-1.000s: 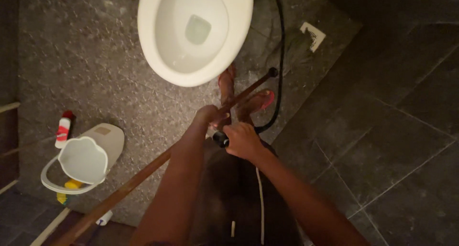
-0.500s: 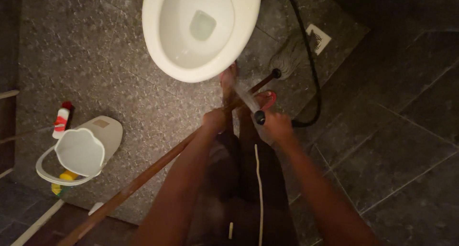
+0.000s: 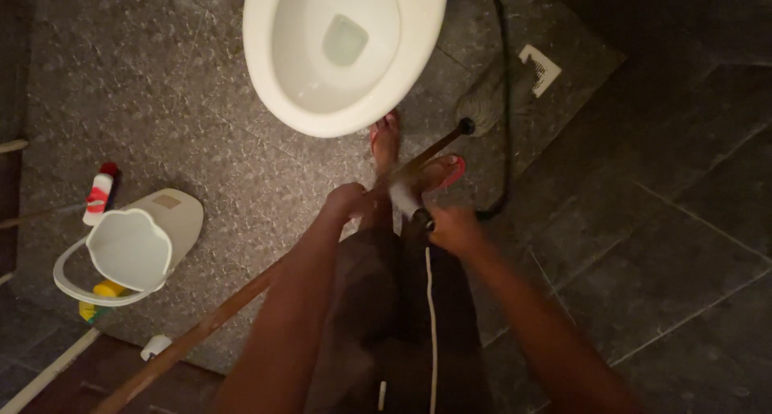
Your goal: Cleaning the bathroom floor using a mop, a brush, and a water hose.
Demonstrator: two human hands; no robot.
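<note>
My left hand (image 3: 347,198) grips the long brown wooden mop handle (image 3: 209,325), which runs from lower left up to the grey string mop head (image 3: 487,104) on the floor right of the toilet. My right hand (image 3: 454,227) holds a black spray nozzle (image 3: 421,218) on a black hose (image 3: 505,124). A pale stream of water leaves the nozzle toward my feet in red sandals (image 3: 449,173). The white toilet bowl (image 3: 418,52) stands open just beyond my feet.
A white bucket (image 3: 133,249) lies tilted at the left with a yellow item under it, and a red-and-white bottle (image 3: 99,195) lies beside it. A white floor drain grate (image 3: 540,68) sits at upper right. Dark large tiles cover the right side.
My right hand has drawn the nozzle back and down toward my legs. The hose has swung left, closer to the mop head. My left hand stays on the handle.
</note>
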